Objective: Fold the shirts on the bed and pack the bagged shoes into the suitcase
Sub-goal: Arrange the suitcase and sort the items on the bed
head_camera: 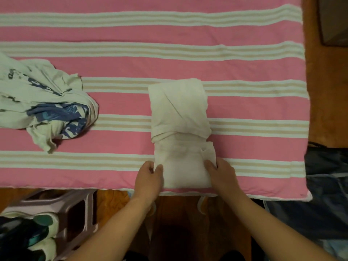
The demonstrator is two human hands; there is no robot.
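A cream shirt [179,117], folded into a narrow strip, lies lengthwise on the pink striped bed cover [244,108] near the front edge. My left hand [149,178] pinches the strip's near left corner. On the near right edge, my right hand [222,174] grips the fabric between thumb and fingers. A crumpled white shirt with a blue leaf print [47,102] lies in a heap at the left of the bed. No suitcase is clearly seen.
A grey plastic stool [75,204] stands at the lower left, with shoes in white and teal [41,234] in front of it. Dark blue fabric [323,194] lies on the floor at the right of the bed. The wooden floor [327,91] runs along the right.
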